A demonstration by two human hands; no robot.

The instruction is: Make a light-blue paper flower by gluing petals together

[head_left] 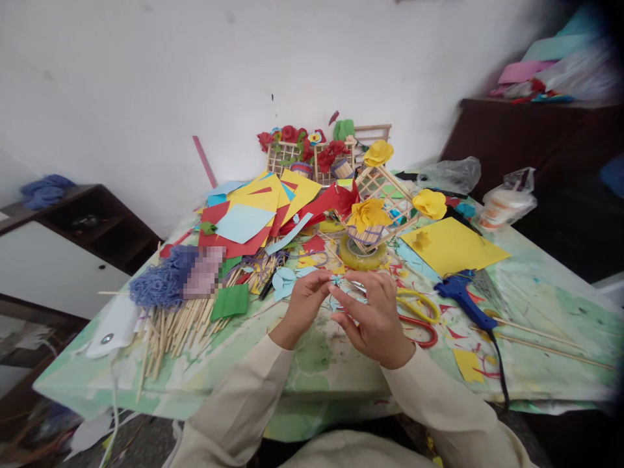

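Two cream sleeves [244, 396] come in from the lower edge, nearest to the camera, and lead to a pair of bare hands above a table with a green-and-white tablecloth [312, 383]. Between the hands, near the middle of the table, is a small light-blue paper piece [336, 280] with narrow points. The left hand [305, 305] has its thumb and forefinger brought together, and they pinch this piece at its side. The right hand [374, 315] has its thumb and forefinger apart, with the forefinger reaching toward the same piece; whether it touches, I cannot tell.

Partly hidden by the right hand lie scissor handles, one loop yellow [420, 305] and one loop red [425, 334]. Just beyond the left hand are light-blue paper petals [284, 283]. Behind the hands, a roll of yellowish tape [363, 257] lies below a stick lattice [385, 185] which carries yellow paper flowers [368, 216]. To the right are a yellow paper sheet [458, 246] and a blue glue gun [463, 300] with its black cable. To the left, a heap of thin wooden sticks [178, 331] lies beside blue-purple yarn [160, 283], and a folded green paper [230, 303] rests on the sticks.
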